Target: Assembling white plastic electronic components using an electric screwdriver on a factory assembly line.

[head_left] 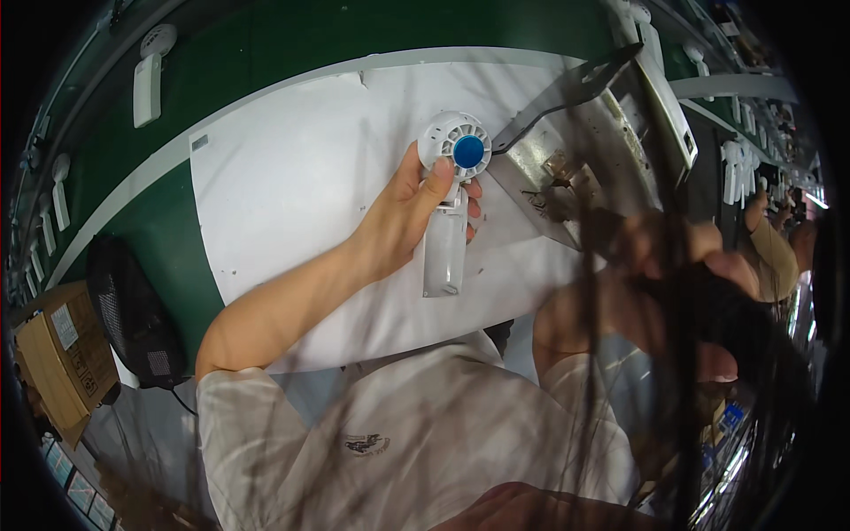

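Observation:
My left hand (403, 217) grips a white hand-held fan body (445, 243) just below its round head, thumb resting on the rim. A blue disc (469, 151) sits in the centre of the round head. The fan hovers over a white work mat (292, 177). Raised close to the camera at the right is my right hand (668, 252), blurred behind dark strands of hair; its fingers and anything in them cannot be made out.
A metal fixture with a black lever (567, 164) stands just right of the fan. More white fan parts (146, 80) lie on the green belt behind. A black desk fan (133, 310) and a cardboard box (57, 363) are at the left. Another person's arm (770, 252) works at far right.

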Available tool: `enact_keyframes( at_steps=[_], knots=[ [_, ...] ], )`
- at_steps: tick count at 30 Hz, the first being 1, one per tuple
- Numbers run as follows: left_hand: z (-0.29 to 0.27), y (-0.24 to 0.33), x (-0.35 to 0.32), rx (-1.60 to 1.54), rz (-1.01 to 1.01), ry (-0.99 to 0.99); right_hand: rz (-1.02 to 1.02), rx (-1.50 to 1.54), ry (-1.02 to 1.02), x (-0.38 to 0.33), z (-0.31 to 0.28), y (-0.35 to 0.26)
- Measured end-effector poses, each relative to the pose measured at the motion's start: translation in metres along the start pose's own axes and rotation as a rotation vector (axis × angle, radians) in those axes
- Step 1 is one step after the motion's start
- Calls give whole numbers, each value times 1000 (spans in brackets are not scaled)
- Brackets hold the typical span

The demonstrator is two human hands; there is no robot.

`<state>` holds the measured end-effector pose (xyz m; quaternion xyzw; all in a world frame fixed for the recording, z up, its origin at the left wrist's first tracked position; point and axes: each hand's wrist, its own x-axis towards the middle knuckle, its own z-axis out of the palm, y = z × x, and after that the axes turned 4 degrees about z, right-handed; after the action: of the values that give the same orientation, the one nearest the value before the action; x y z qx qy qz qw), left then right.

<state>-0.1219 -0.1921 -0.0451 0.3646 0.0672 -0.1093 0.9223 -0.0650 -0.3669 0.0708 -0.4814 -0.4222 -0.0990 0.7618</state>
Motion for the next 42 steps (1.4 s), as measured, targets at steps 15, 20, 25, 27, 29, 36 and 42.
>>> enact_keyframes(
  at_steps=[15, 20, 25, 27, 29, 36, 42],
  knots=[
    [-5, -4, 0, 65, 157, -25, 252, 331, -103, -19, 23, 40],
    [-5, -3, -2, 86, 198, -3, 385, 221, -90, -32, 29, 51],
    [-10, -4, -7, 74, 180, -19, 466, 204, -83, -37, 36, 74],
    [-9, -2, -8, 51, 147, 9, 486, 230, -83, -36, 38, 78],
    [-5, -3, -2, 51, 141, -31, 491, 221, -69, -31, 32, 75],
    [-7, -5, -4, 145, 210, 49, 561, 297, -144, -28, 32, 56],
    [2, -1, -1, 15, 138, -4, 518, 280, -126, -21, 28, 45]
  ],
)
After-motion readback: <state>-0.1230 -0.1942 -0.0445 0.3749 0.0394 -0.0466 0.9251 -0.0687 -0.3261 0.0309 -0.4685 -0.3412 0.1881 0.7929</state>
